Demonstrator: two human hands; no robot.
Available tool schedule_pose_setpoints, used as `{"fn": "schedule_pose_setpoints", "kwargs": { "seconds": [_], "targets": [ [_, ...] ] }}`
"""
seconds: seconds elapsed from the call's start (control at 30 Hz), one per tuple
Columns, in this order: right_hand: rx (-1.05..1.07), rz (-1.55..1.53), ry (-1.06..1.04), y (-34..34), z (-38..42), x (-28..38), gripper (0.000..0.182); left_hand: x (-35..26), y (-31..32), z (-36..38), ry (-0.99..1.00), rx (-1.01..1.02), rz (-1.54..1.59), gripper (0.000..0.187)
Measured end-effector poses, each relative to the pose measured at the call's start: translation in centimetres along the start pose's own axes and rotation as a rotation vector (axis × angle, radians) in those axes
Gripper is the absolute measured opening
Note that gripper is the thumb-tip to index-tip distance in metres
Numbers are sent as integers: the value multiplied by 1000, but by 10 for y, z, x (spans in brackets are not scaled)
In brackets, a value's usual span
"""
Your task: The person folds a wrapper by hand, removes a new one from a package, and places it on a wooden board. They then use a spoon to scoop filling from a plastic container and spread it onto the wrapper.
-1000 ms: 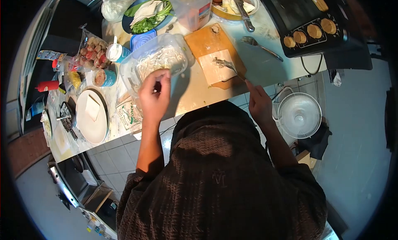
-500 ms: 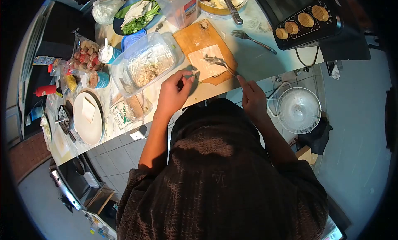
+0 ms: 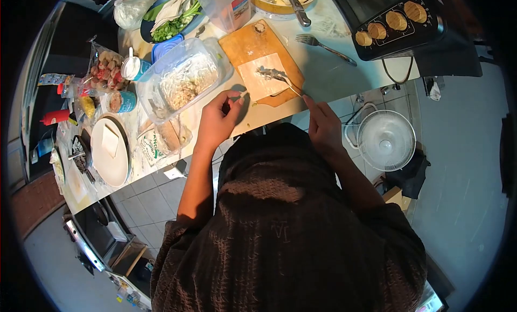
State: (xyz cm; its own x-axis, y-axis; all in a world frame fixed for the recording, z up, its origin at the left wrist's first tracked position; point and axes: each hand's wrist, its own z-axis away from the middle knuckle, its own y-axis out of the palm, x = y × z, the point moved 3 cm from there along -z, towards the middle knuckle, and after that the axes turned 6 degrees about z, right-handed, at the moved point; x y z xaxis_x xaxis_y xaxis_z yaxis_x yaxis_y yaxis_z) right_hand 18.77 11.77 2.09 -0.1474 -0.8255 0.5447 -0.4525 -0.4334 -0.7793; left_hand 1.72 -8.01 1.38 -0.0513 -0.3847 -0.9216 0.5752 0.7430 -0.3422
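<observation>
My right hand (image 3: 325, 124) grips the handle of a metal spoon (image 3: 293, 88). Its head rests over a square pastry wrapper (image 3: 253, 81), with greyish filling (image 3: 266, 72) around it, hiding part of its shape. The wrapper lies on a wooden cutting board (image 3: 242, 41). Just left of the board's near end, my left hand (image 3: 219, 118) is closed, thumb and finger pinching a small pale piece (image 3: 244, 93) that is too small to identify. Beside that hand stands a clear plastic tub (image 3: 145, 94) with pale, crumbly filling inside.
A fork (image 3: 326, 49) lies right of the board, near a black oven (image 3: 371, 48). Behind are a bowl with a knife (image 3: 299, 9) and a plate of chopped greens (image 3: 171, 31). At left sit a white plate (image 3: 110, 166), tins and bags. A fan (image 3: 385, 141) stands below the table edge.
The view has shifted slightly, moving the table items a little left and up. The spoon head stays over the wrapper, and both hands keep nearly the same pose.
</observation>
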Motion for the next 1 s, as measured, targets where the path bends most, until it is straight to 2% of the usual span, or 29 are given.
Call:
{"fn": "schedule_pose_setpoints", "kwargs": {
  "seconds": [0.73, 0.9, 1.0],
  "targets": [
    [41, -19, 100, 3, 2, -8, 42, 7, 5, -7, -51, 60, 9, 23],
    [-24, 79, 51, -6, 0, -13, 36, 3, 9, -11, 13, 68, 6, 24],
    [-46, 34, 76, -9, -4, -9, 34, 6, 13, -14, 25, 65, 19, 23]
  ]
}}
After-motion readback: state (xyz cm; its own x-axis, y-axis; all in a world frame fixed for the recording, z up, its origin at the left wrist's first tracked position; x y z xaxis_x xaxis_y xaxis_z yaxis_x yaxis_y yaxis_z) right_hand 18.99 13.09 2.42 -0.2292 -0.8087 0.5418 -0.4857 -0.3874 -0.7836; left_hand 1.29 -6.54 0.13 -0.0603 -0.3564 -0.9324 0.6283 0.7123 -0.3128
